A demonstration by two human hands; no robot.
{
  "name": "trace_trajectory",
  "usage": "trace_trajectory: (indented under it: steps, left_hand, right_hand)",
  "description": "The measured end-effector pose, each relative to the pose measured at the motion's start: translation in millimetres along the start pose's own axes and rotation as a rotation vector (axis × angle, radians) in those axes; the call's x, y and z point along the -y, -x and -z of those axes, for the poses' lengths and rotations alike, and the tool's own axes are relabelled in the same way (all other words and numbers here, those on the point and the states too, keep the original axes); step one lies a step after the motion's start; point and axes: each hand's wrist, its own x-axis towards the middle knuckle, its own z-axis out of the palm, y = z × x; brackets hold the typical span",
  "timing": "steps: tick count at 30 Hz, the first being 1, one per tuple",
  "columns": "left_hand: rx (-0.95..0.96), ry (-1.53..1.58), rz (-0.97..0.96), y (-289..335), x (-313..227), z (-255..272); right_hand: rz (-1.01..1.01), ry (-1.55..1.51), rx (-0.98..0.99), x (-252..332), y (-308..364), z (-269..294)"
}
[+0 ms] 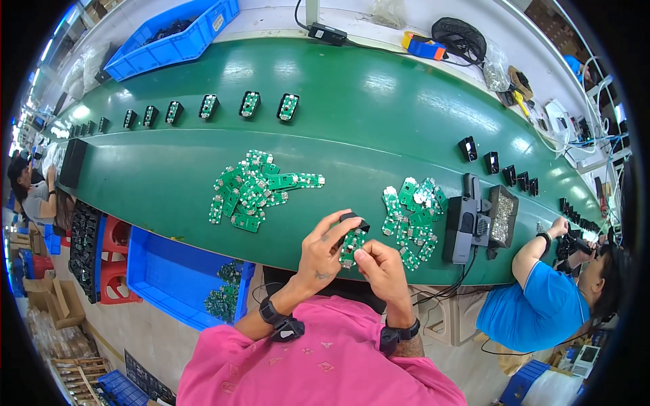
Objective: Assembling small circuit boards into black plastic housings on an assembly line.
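Close to the table's near edge, my left hand (317, 252) is closed on a small black plastic housing (357, 220). A green circuit board (351, 247) lies against that housing's near side; whether it sits inside, I cannot tell. With thumb and fingers pinched, my right hand (384, 269) grips the board's lower right edge. Loose green circuit boards form a heap (250, 189) to the left of my hands. Another heap of boards (409, 216) lies just right of them.
Black housings with boards (249, 105) line the table's far left; bare black housings (492, 162) stand at right. A black electric device (463, 227) adjoins a tray of small metal parts (502, 215). Blue bins (177, 267) flank the green table (379, 145). A co-worker in blue (542, 304) sits at right.
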Motion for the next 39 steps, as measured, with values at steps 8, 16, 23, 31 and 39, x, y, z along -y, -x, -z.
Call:
trace_trajectory:
  steps: [8,16,23,31,39]
  left_hand:
    - [0.097,0.083,0.245,-5.0,-4.8,13.4]
    - [0.212,0.495,0.42,-6.4,9.2,22.1]
    - [0.141,0.366,0.456,-3.9,10.2,13.1]
    - [0.124,0.525,0.516,-7.7,7.8,16.8]
    - [0.146,0.298,0.289,-1.4,11.7,8.6]
  right_hand:
    - [0.038,0.21,-0.138,-2.5,-13.8,0.3]
    - [0.09,0.362,-0.263,-1.7,-18.4,-5.9]
    - [0.042,0.381,-0.172,-2.1,-16.9,-3.9]
    - [-0.013,0.075,-0.088,-13.2,-14.5,4.6]
    - [-0.114,-0.069,0.133,0.9,-10.4,6.6]
